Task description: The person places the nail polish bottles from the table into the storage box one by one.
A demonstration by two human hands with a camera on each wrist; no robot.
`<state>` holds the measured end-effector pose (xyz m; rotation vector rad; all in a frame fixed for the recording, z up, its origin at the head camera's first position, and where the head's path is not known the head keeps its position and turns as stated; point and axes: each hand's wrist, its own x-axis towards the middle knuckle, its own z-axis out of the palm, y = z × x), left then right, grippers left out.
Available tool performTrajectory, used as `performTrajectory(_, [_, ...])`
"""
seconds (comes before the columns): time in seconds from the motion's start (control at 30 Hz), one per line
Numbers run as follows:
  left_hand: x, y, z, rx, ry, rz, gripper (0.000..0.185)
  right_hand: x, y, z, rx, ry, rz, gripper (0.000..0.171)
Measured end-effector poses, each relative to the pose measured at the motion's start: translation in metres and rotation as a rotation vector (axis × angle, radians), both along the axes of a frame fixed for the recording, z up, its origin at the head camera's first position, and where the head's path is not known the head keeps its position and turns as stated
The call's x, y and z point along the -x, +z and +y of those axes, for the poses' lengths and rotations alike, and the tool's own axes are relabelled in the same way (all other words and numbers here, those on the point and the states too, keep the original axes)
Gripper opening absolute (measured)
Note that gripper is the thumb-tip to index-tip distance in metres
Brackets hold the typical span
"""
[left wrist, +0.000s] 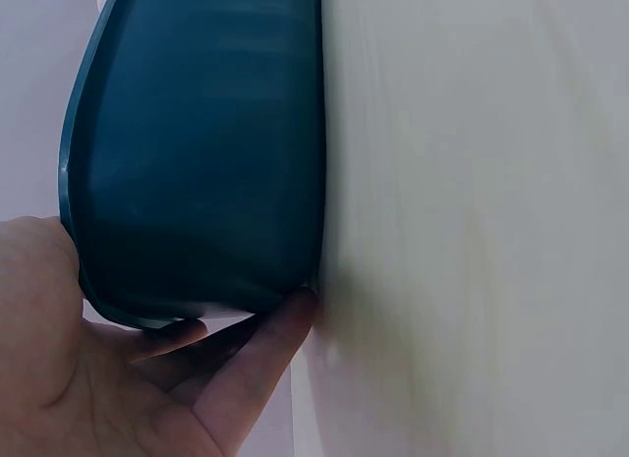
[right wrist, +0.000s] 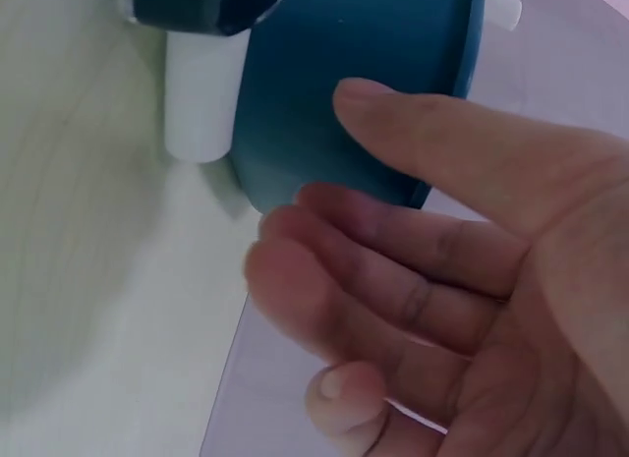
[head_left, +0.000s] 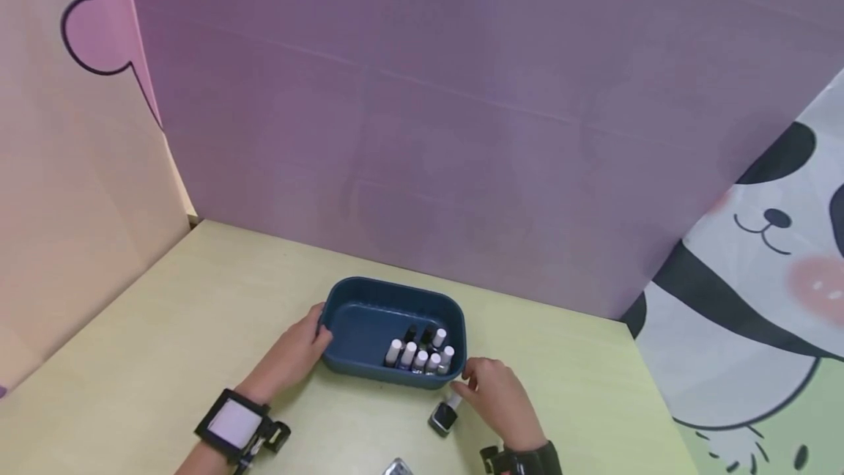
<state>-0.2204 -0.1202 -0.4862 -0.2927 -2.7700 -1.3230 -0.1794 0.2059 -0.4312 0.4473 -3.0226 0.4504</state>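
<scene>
a dark teal plastic bin (head_left: 369, 317) stands upright on the pale yellow-green table (head_left: 165, 328), near its front edge. inside, small bottles with white caps (head_left: 422, 354) stand upright, crowded into the bin's right-hand end; the left end holds nothing visible. the left hand (head_left: 293, 354) rests against the bin's left end wall, fingers straight along the outside and down to the base, as the left wrist view shows (left wrist: 285, 324), a placement that appears to brace the bin against sliding. one more bottle (head_left: 445, 415), dark-bodied with a white cap, lies on its side on the table just outside the bin's front right corner. the right hand (head_left: 497, 394) hovers just beside this bottle's cap, fingers (right wrist: 393, 270) loosely spread and slightly bent, gripping nothing. behind stand purple panels (head_left: 461, 94).
</scene>
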Motion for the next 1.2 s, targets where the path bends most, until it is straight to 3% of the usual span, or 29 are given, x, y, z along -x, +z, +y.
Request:
performTrajectory(0.37, [0.001, -0.001, 0.000, -0.007, 0.004, -0.008, 0.053, 0.002, -0.005, -0.001, -0.010, -0.001, -0.110, 0.015])
performTrajectory(0.73, [0.000, 0.000, 0.000, -0.009, 0.000, -0.002, 0.053, 0.002, -0.009, -0.001, 0.015, 0.011, -0.164, 0.016])
performTrajectory(1.2, [0.000, 0.001, 0.000, -0.006, 0.000, 0.001, 0.052, 0.004, -0.019, -0.003, -0.014, 0.015, -0.162, 0.021])
